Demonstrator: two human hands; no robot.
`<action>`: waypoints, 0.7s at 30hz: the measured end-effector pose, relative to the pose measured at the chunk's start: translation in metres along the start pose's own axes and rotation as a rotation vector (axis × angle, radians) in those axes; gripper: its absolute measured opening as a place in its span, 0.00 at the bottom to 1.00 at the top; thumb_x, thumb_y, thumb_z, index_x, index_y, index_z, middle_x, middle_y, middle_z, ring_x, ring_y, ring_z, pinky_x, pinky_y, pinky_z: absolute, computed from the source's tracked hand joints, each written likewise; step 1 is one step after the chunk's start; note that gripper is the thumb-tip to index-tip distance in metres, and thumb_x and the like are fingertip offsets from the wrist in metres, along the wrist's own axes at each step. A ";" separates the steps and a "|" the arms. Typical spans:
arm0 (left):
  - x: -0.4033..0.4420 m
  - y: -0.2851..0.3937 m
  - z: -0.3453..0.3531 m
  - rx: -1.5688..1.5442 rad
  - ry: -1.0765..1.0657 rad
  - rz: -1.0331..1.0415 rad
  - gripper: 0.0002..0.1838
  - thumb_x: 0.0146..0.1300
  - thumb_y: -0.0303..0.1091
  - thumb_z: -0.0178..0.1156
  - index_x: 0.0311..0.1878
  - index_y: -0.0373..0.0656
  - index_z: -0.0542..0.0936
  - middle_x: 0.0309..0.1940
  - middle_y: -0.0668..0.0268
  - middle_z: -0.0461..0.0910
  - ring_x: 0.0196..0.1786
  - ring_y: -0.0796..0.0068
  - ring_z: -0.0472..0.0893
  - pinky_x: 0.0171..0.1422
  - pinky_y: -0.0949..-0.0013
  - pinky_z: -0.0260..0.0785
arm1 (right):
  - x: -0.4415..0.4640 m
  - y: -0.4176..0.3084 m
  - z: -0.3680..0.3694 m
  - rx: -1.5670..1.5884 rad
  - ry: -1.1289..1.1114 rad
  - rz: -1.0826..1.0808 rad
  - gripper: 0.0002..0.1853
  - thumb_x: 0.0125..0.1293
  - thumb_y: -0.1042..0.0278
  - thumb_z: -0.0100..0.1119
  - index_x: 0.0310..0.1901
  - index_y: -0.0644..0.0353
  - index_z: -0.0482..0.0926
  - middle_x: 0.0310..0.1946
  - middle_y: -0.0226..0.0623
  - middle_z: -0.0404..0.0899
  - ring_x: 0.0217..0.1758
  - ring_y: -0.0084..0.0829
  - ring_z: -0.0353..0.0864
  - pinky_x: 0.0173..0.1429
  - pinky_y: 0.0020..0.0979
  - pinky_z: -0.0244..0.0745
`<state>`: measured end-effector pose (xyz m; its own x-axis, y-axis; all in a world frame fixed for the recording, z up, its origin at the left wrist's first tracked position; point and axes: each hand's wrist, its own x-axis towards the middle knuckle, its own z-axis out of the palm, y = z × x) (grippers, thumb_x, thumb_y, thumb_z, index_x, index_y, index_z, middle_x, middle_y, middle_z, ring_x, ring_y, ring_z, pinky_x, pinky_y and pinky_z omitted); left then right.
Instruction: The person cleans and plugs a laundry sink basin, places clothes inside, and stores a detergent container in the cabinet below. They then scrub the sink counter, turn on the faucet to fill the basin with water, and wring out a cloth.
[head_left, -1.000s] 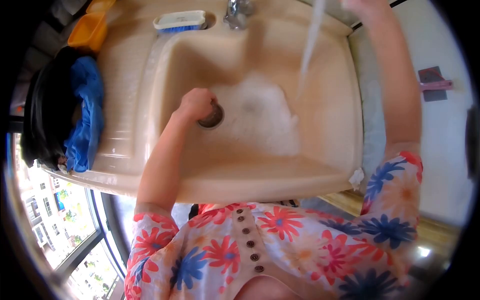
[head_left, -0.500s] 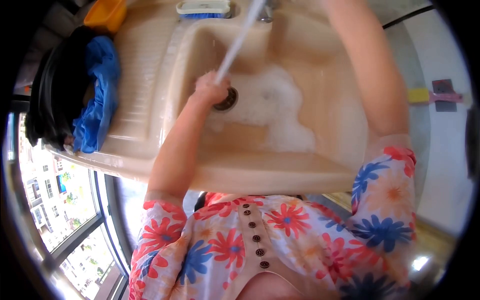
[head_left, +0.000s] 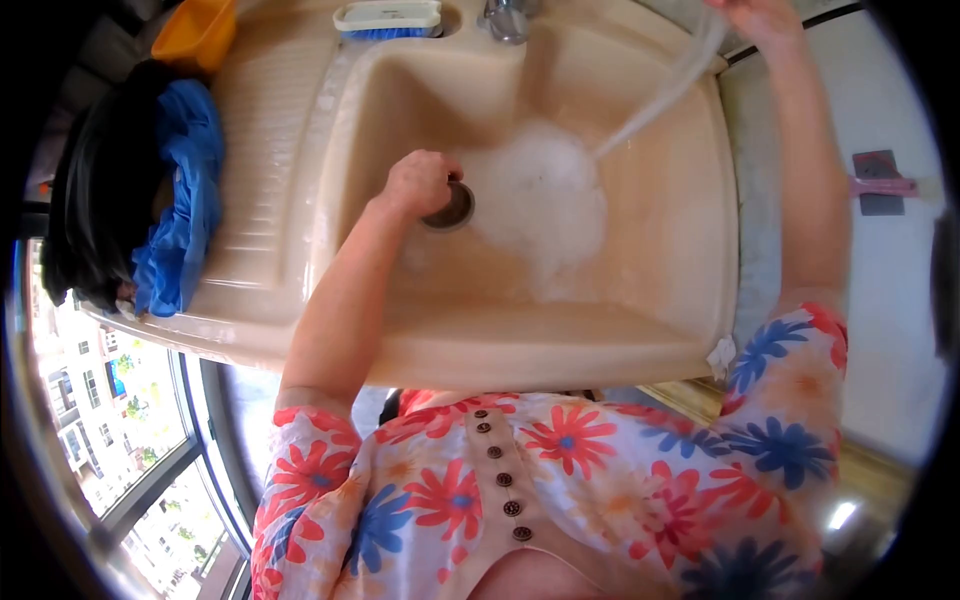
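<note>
Curling your left hand (head_left: 418,185) at the drain (head_left: 450,208), any hold hidden | your right hand (head_left: 765,18): part-cut at top edge, grip unclear | water stream (head_left: 675,88): slanting to suds (head_left: 555,190), beige sink (head_left: 660,245)

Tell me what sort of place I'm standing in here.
Probably a home laundry corner, perhaps on a balcony. The sink has a ribbed washboard on its left, a scrubbing brush lies near the tap, and there is a window to the left.
</note>
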<state>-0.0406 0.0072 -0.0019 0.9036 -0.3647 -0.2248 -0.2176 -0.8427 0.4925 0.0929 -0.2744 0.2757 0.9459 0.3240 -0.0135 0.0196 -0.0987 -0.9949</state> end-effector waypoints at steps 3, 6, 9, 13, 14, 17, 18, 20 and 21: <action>-0.001 0.001 -0.003 0.003 0.011 0.008 0.14 0.46 0.29 0.57 0.40 0.47 0.81 0.36 0.60 0.80 0.43 0.60 0.78 0.49 0.63 0.70 | 0.019 0.020 -0.036 -0.133 0.125 0.063 0.11 0.63 0.60 0.55 0.25 0.47 0.68 0.12 0.16 0.62 0.13 0.14 0.60 0.18 0.21 0.57; 0.000 0.000 -0.003 -0.009 0.013 0.002 0.14 0.47 0.29 0.57 0.40 0.47 0.81 0.37 0.59 0.80 0.43 0.60 0.78 0.49 0.63 0.70 | 0.023 0.038 -0.036 0.010 0.178 0.101 0.08 0.63 0.60 0.55 0.28 0.49 0.72 0.13 0.20 0.67 0.14 0.18 0.66 0.19 0.22 0.62; -0.004 0.004 -0.008 -0.003 0.006 0.002 0.14 0.47 0.28 0.56 0.40 0.47 0.80 0.37 0.59 0.80 0.44 0.60 0.78 0.49 0.63 0.70 | 0.008 0.068 -0.040 0.045 0.137 0.202 0.07 0.62 0.60 0.56 0.31 0.52 0.75 0.16 0.24 0.72 0.16 0.22 0.70 0.21 0.23 0.65; -0.001 0.001 -0.005 -0.020 0.017 -0.026 0.14 0.46 0.28 0.56 0.40 0.47 0.81 0.36 0.59 0.80 0.42 0.60 0.78 0.48 0.62 0.70 | -0.005 0.087 -0.037 0.028 0.260 0.291 0.07 0.61 0.61 0.56 0.30 0.54 0.75 0.20 0.28 0.73 0.21 0.24 0.73 0.23 0.28 0.68; -0.001 -0.001 -0.004 -0.011 0.013 -0.021 0.14 0.46 0.28 0.55 0.39 0.47 0.81 0.35 0.59 0.81 0.42 0.60 0.78 0.48 0.62 0.71 | 0.000 0.096 -0.046 0.077 0.201 0.259 0.07 0.61 0.61 0.56 0.31 0.55 0.75 0.21 0.29 0.74 0.23 0.25 0.74 0.24 0.28 0.69; -0.002 0.006 -0.007 0.000 -0.050 -0.040 0.14 0.49 0.28 0.54 0.40 0.50 0.81 0.39 0.63 0.80 0.45 0.62 0.77 0.51 0.64 0.70 | 0.027 0.110 -0.094 0.157 0.115 0.210 0.08 0.61 0.61 0.55 0.31 0.56 0.76 0.23 0.32 0.75 0.26 0.27 0.76 0.26 0.28 0.71; -0.002 0.007 -0.010 0.004 -0.073 -0.056 0.14 0.50 0.29 0.53 0.41 0.52 0.81 0.41 0.64 0.80 0.48 0.64 0.77 0.52 0.64 0.70 | 0.032 0.108 -0.101 0.144 0.138 0.220 0.08 0.61 0.61 0.55 0.32 0.56 0.76 0.24 0.32 0.75 0.27 0.27 0.76 0.27 0.28 0.71; -0.001 0.002 -0.006 -0.012 -0.016 -0.011 0.15 0.47 0.28 0.54 0.39 0.49 0.82 0.37 0.61 0.80 0.43 0.61 0.78 0.49 0.63 0.70 | 0.035 0.098 -0.102 0.130 0.183 0.195 0.09 0.62 0.60 0.54 0.34 0.56 0.75 0.26 0.33 0.76 0.28 0.28 0.76 0.28 0.29 0.72; -0.001 0.000 -0.002 -0.024 0.008 0.009 0.15 0.45 0.28 0.55 0.38 0.48 0.82 0.34 0.59 0.81 0.40 0.60 0.79 0.48 0.63 0.71 | 0.028 0.075 -0.091 0.127 0.208 0.162 0.10 0.62 0.59 0.53 0.35 0.56 0.75 0.26 0.33 0.76 0.28 0.28 0.76 0.28 0.29 0.72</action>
<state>-0.0409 0.0089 -0.0001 0.9047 -0.3688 -0.2132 -0.2171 -0.8297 0.5142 0.1500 -0.3582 0.2100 0.9799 0.1120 -0.1652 -0.1650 -0.0110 -0.9862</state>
